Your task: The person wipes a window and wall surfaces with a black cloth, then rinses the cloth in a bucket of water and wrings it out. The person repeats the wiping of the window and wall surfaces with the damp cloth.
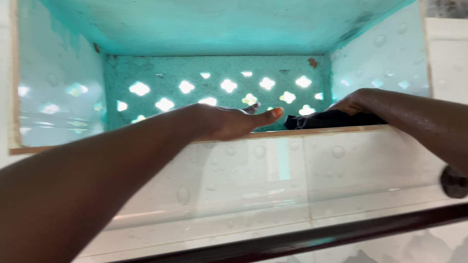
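The dark cloth [329,119] lies lengthwise along the ledge [312,132] at the right — my right hand [358,102] rests closed on it, my left hand [234,122] open just beside.

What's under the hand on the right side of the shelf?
A dark cloth lies under the right hand, on the ledge of the turquoise niche. The fingers' grip and the cloth's far part are hidden.

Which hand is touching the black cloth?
The right hand. It rests on the black cloth at the ledge's right end, while the left hand is stretched out flat, apart from it, holding nothing.
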